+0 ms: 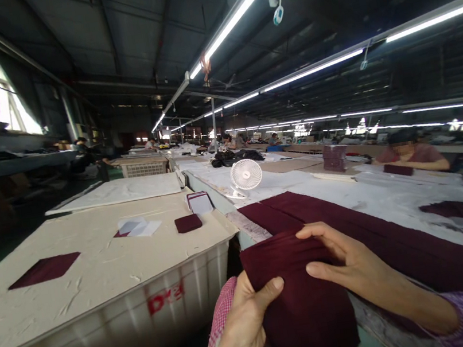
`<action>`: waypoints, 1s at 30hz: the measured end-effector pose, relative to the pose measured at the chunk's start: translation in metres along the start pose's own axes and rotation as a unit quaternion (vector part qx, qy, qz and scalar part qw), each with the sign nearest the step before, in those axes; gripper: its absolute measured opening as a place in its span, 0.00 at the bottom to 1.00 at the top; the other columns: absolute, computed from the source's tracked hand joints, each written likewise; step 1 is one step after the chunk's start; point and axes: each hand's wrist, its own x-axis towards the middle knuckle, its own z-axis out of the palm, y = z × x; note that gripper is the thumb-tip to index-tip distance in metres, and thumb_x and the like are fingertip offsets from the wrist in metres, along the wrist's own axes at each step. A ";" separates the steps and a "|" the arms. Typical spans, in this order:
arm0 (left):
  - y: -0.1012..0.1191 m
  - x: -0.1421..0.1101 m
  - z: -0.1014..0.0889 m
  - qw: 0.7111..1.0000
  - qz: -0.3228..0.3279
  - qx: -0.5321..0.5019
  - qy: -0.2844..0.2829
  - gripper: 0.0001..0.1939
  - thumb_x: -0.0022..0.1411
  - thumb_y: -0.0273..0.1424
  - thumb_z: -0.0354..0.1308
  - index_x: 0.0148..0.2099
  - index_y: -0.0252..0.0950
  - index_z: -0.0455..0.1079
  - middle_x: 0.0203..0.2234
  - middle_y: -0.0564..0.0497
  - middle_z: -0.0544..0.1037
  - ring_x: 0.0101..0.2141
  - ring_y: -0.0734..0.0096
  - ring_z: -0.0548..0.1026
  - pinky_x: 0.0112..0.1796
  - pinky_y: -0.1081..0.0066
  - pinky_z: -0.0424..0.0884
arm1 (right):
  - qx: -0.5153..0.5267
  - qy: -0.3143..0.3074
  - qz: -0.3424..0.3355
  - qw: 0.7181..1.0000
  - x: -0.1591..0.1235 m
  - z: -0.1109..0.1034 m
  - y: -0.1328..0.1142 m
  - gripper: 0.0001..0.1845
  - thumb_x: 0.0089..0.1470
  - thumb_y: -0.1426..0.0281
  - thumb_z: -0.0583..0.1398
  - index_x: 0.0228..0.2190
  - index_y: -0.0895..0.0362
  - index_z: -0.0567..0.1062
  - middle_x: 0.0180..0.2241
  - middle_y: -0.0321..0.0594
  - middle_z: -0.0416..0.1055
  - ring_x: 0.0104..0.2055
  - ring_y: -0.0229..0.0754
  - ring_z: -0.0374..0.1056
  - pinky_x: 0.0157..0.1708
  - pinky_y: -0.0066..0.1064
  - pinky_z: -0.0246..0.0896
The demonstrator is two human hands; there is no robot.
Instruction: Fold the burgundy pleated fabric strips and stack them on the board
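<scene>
I hold a folded bundle of dark maroon fabric [302, 296] upright at the bottom centre. My left hand [241, 328] grips its left edge, thumb pressed across the front. My right hand [350, 266] lies on its top right side, fingers curled over the cloth. Long strips of the same maroon fabric [380, 238] lie spread on the white cutting table [374, 198] just behind the bundle.
A paper-covered white crate [104, 308] at my left carries small maroon pieces [44, 269] and paper slips. A small white fan [246, 175] stands on the table beyond. Another person [411, 155] leans over the table at far right, beside a fabric stack [334, 158].
</scene>
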 end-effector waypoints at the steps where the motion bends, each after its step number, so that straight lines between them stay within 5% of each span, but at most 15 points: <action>1: 0.000 0.000 0.000 1.000 -0.002 0.001 -0.001 0.14 0.52 0.24 0.62 0.43 0.31 0.72 0.35 0.43 0.81 0.36 0.60 0.78 0.42 0.61 0.70 | 0.018 -0.006 0.013 1.000 0.000 0.000 -0.001 0.19 0.51 0.63 0.63 0.44 0.51 0.66 0.47 0.40 0.68 0.48 0.45 0.67 0.48 0.36 0.64; 5: 0.004 0.000 -0.002 1.000 0.002 0.006 0.020 0.12 0.52 0.24 0.63 0.41 0.31 0.74 0.34 0.44 0.81 0.35 0.61 0.78 0.42 0.63 0.71 | 0.098 -0.047 0.070 0.992 -0.001 0.004 -0.004 0.22 0.50 0.62 0.63 0.45 0.55 0.66 0.43 0.42 0.72 0.44 0.47 0.70 0.43 0.38 0.68; 9: 0.006 0.001 -0.001 0.999 0.016 0.001 0.046 0.09 0.51 0.25 0.64 0.38 0.33 0.75 0.32 0.47 0.82 0.34 0.63 0.79 0.42 0.64 0.72 | 0.136 -0.082 0.059 0.985 -0.002 0.011 -0.004 0.20 0.53 0.64 0.61 0.46 0.58 0.70 0.45 0.44 0.73 0.45 0.48 0.70 0.47 0.40 0.66; 14: 0.009 0.001 0.005 0.998 0.031 -0.023 0.040 0.08 0.55 0.27 0.61 0.40 0.36 0.74 0.35 0.48 0.81 0.40 0.63 0.77 0.46 0.65 0.70 | 0.113 -0.062 0.085 0.988 -0.001 0.013 0.000 0.19 0.55 0.63 0.60 0.47 0.57 0.72 0.40 0.41 0.76 0.40 0.47 0.71 0.41 0.37 0.68; 20: 0.019 0.001 0.010 0.992 -0.002 -0.119 0.045 0.22 0.61 0.43 0.51 0.51 0.34 0.70 0.45 0.43 0.78 0.49 0.58 0.73 0.50 0.63 0.67 | 0.075 -0.065 0.061 0.993 0.000 0.011 0.000 0.18 0.54 0.65 0.61 0.46 0.56 0.73 0.44 0.40 0.75 0.42 0.48 0.71 0.43 0.36 0.67; 30: 0.018 0.002 0.007 0.986 -0.036 -0.160 0.003 0.28 0.61 0.46 0.49 0.58 0.35 0.64 0.44 0.42 0.78 0.51 0.56 0.71 0.52 0.59 0.66 | 0.078 -0.089 0.061 0.991 -0.002 0.007 -0.006 0.18 0.54 0.65 0.60 0.46 0.57 0.74 0.46 0.41 0.73 0.42 0.49 0.71 0.43 0.37 0.67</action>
